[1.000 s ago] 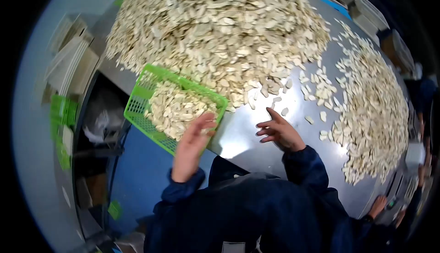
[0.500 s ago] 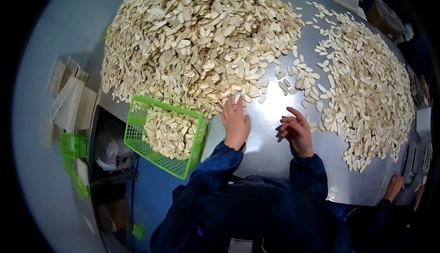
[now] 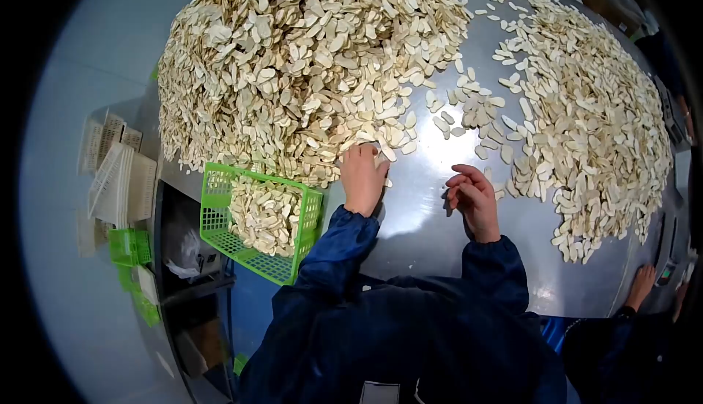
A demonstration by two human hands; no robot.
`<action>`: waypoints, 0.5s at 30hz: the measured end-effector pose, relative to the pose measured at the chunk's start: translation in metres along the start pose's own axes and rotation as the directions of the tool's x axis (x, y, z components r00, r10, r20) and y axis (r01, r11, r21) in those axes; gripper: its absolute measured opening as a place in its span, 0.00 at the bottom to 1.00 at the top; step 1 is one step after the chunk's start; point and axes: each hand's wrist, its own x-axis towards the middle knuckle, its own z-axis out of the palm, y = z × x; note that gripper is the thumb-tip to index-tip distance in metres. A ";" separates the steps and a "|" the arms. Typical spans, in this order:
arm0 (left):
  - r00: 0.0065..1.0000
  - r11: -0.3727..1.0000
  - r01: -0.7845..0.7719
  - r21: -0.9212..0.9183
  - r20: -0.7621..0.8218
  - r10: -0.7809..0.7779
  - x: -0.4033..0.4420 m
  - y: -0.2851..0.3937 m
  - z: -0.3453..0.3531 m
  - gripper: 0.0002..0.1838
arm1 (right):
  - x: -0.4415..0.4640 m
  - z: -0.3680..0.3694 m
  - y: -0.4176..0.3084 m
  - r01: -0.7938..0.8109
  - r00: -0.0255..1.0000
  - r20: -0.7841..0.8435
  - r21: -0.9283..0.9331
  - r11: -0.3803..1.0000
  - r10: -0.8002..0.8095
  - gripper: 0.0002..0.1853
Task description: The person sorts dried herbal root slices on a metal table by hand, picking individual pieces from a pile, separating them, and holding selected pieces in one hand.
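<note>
Pale dried slices form a large heap [image 3: 293, 75] on the metal table [image 3: 410, 236]. At the heap's near edge lies my left hand [image 3: 362, 181], palm down, its curled fingertips among the slices; what they grip, if anything, is hidden. My right hand [image 3: 474, 203] hovers over the bare metal to the right, fingers bent and apart, holding nothing visible. Left of my left hand, a green basket [image 3: 311, 221] partly filled with slices [image 3: 265, 217] sits at the table's edge. Between the heaps, to the right of my left hand, lie scattered slices [image 3: 476, 111].
A second heap of slices [image 3: 586, 118] spreads over the right side. White baskets [image 3: 121, 184] and green baskets [image 3: 130, 247] stand at the left beside a dark shelf. At the lower right is a co-worker's hand [image 3: 642, 285] near a device with a green display.
My left hand has moved from over the green basket to the large heap's edge. My right hand stays over the metal, its fingers more curled. The camera view has shifted.
</note>
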 end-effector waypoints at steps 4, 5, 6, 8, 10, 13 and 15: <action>1.000 0.993 -0.005 -0.114 0.006 0.005 -0.003 0.001 0.001 0.17 | 0.003 0.006 0.002 -0.030 0.999 0.042 -0.011 0.999 0.031 0.16; 1.000 0.989 0.016 -0.146 0.024 -0.013 -0.004 0.003 0.002 0.17 | 0.004 0.009 0.003 -0.043 0.998 0.045 -0.007 0.999 0.043 0.16; 0.999 0.983 0.035 -0.178 0.043 -0.028 -0.004 0.006 0.001 0.17 | 0.006 0.012 0.003 -0.043 0.998 0.046 -0.014 0.999 0.044 0.16; 0.994 0.995 0.037 -0.091 0.102 -0.028 -0.008 0.014 -0.005 0.17 | 0.010 0.017 0.004 -0.043 0.998 0.044 -0.027 0.999 0.045 0.16; 0.997 0.999 -0.015 -0.036 0.080 0.018 -0.010 0.012 -0.001 0.17 | 0.015 0.018 0.006 -0.026 0.998 0.055 -0.039 0.999 0.028 0.16; 0.994 0.999 0.003 -0.032 0.106 0.000 -0.008 0.010 0.000 0.17 | 0.017 0.019 0.008 -0.024 0.997 0.071 -0.049 0.999 0.027 0.16; 0.996 0.997 -0.037 -0.074 0.072 0.042 -0.008 0.008 -0.001 0.17 | 0.017 0.017 0.009 -0.023 0.996 0.079 -0.051 0.998 0.027 0.16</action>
